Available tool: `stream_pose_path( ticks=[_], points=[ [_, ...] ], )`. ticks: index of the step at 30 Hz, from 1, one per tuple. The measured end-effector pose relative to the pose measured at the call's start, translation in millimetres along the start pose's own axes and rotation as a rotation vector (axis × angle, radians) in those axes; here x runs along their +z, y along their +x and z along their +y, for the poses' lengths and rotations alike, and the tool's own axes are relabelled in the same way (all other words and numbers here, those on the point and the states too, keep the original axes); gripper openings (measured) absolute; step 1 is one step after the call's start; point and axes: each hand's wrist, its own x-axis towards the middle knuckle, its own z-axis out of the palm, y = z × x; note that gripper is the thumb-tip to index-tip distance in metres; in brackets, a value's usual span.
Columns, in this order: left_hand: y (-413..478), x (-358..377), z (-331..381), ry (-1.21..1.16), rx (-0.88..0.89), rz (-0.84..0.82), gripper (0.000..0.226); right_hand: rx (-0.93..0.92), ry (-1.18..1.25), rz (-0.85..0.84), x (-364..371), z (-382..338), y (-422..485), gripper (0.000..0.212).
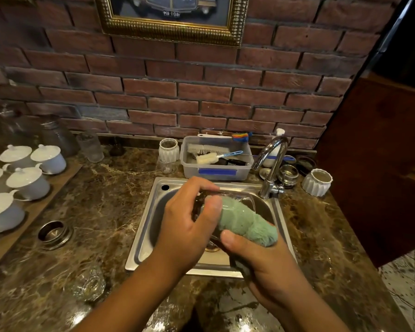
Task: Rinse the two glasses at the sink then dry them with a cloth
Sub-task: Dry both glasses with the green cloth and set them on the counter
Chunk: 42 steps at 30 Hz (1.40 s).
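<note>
Over the steel sink (149,226), my left hand (189,226) grips a clear glass (246,200) lying on its side, mouth to the right. A green cloth (247,221) is stuffed into that glass and sticks out of its mouth. My right hand (261,259) holds the outer end of the cloth, thumb on top. A second clear glass (88,282) stands on the marble counter at the lower left, apart from both hands.
The chrome tap (272,164) rises at the sink's back right. Behind the sink stands a plastic tub (216,172) of brushes. White lidded cups (28,182) fill a board on the left. A metal ring (55,233) lies left of the sink. A white ribbed pot (318,182) stands right.
</note>
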Motion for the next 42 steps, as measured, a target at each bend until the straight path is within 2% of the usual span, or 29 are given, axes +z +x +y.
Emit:
stream_pose_path(
  ticks=[3, 4, 6, 8, 10, 13, 15, 17, 19, 21, 22, 23, 25, 27, 30, 32, 34, 36, 39, 41, 42],
  points=[
    [-3.3, 5.2, 0.1, -0.074, -0.140, -0.006, 0.027, -0.102, -0.372, 0.015, -7.7, -1.8, 0.9, 0.026],
    [-2.9, 7.5, 5.1, -0.150, -0.262, -0.002, 0.026, -0.209, -0.546, -0.012, -11.9, -3.3, 0.8, 0.019],
    [3.6, 9.3, 15.4, -0.400, -0.629, -0.010, 0.026, -0.450, -0.974, -0.110, -21.4, -5.6, 3.7, 0.009],
    [10.6, 5.1, 21.1, -0.558, -0.925, -0.059, 0.024, -0.611, -1.289, -0.200, -31.5, -5.3, 7.6, 0.023],
    [13.0, 3.1, 25.0, -0.620, -1.032, -0.133, 0.025, -0.665, -1.404, -0.245, -36.7, -5.1, 6.6, 0.039],
    [11.2, 10.1, 31.7, -0.591, -0.950, -0.083, 0.025, -0.601, -1.266, -0.184, -34.0, -5.4, -1.2, 0.029],
    [8.4, 18.4, 34.2, -0.471, -0.769, -0.005, 0.029, -0.495, -1.042, -0.086, -26.6, -5.5, -7.6, 0.018],
    [4.9, 23.1, 33.9, -0.281, -0.478, 0.054, 0.027, -0.296, -0.648, 0.026, -14.1, -8.6, -10.5, 0.018],
    [0.8, 19.2, 31.6, -0.035, -0.141, 0.074, 0.027, -0.044, -0.113, 0.060, -7.8, -10.6, -12.6, 0.030],
    [0.8, 12.3, 31.2, 0.165, 0.161, 0.024, 0.027, 0.109, 0.307, -0.031, -4.8, -14.5, -16.2, 0.045],
    [0.8, 9.8, 30.6, 0.213, 0.263, -0.005, 0.027, 0.118, 0.398, -0.083, -2.9, -18.5, -17.3, 0.050],
    [0.9, 7.8, 30.3, 0.220, 0.307, -0.027, 0.028, 0.099, 0.403, -0.109, -2.5, -21.6, -18.1, 0.052],
    [0.6, 7.3, 30.7, 0.130, 0.215, -0.043, 0.028, 0.031, 0.200, -0.057, -2.2, -26.7, -18.6, 0.040],
    [-1.8, 11.6, 36.8, -0.053, -0.018, -0.041, 0.026, -0.109, -0.174, 0.020, -3.4, -29.9, -19.2, 0.023],
    [0.8, 21.9, 50.3, -0.381, -0.458, -0.017, 0.023, -0.458, -0.834, 0.021, -15.2, -26.3, -17.9, 0.009],
    [7.7, 20.3, 51.8, -0.579, -0.815, -0.055, 0.024, -0.671, -1.226, -0.048, -27.9, -22.7, -15.5, 0.021],
    [9.9, 16.2, 52.0, -0.722, -1.026, -0.149, 0.025, -0.738, -1.466, -0.152, -37.0, -19.6, -14.6, 0.042],
    [8.4, 16.9, 52.7, -0.738, -1.052, -0.120, 0.024, -0.647, -1.431, -0.162, -34.5, -22.3, -15.3, 0.037],
    [3.6, 25.4, 52.0, -0.622, -0.900, 0.075, 0.029, -0.524, -1.151, -0.100, -22.4, -22.2, -18.1, 0.029],
    [-1.3, 28.5, 50.3, -0.466, -0.626, 0.154, 0.028, -0.377, -0.807, -0.028, -13.7, -19.5, -19.9, 0.027],
    [-4.8, 27.8, 48.4, -0.319, -0.414, 0.165, 0.027, -0.280, -0.572, -0.012, -9.5, -20.2, -20.7, 0.030]
  ],
)
